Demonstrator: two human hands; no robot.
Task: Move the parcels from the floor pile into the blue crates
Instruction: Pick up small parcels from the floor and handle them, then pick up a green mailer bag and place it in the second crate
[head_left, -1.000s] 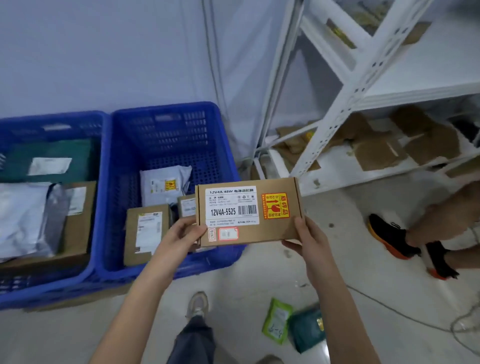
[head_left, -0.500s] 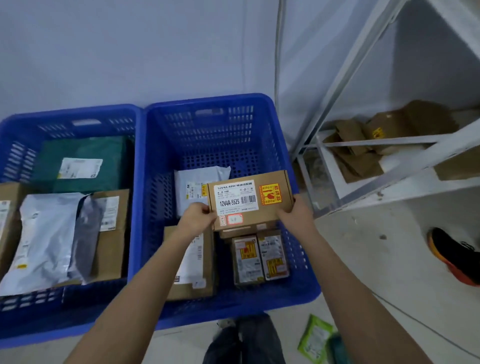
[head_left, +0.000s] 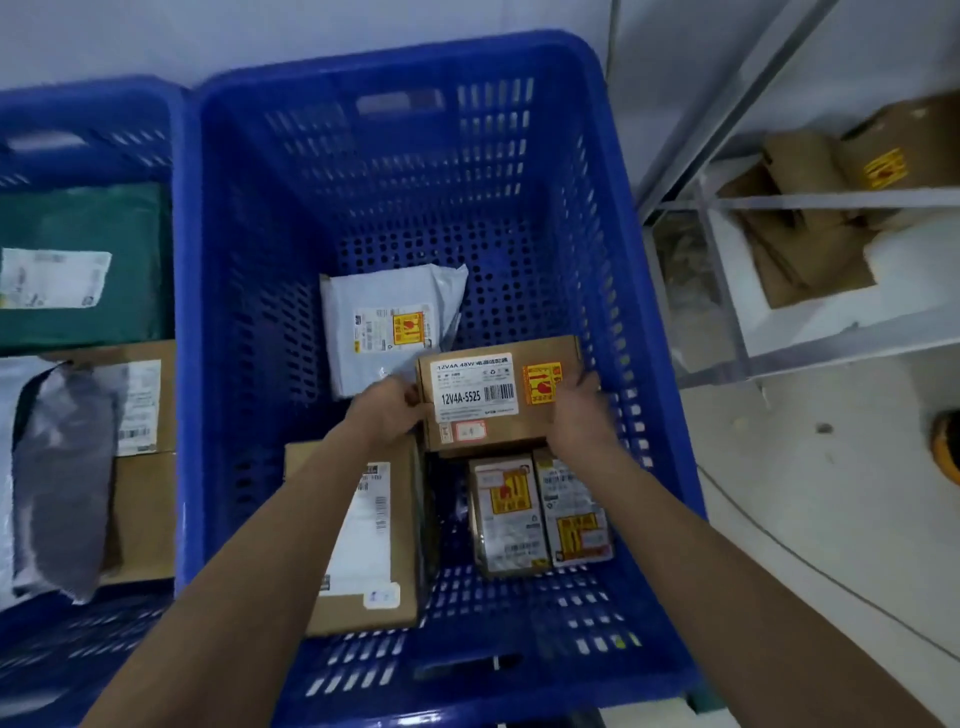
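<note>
- Right now I am seeing the left hand (head_left: 387, 413) and the right hand (head_left: 579, 415) gripping the short ends of the cardboard box (head_left: 501, 395), fingers curled round its edges.
- The box is sitting inside the right blue crate (head_left: 249, 260), near its right wall, label up.
- It is lying beside a white mailer (head_left: 387, 322) and just beyond two small taped parcels (head_left: 540, 512).
- A second blue crate (head_left: 93, 114) is standing at the left, touching.

The white label (head_left: 477, 387) on the cardboard box (head_left: 501, 395) in the right blue crate (head_left: 223, 322) reads "12V4A 48W" along its top and "12V4A-5525" below; other print is too blurred.
</note>
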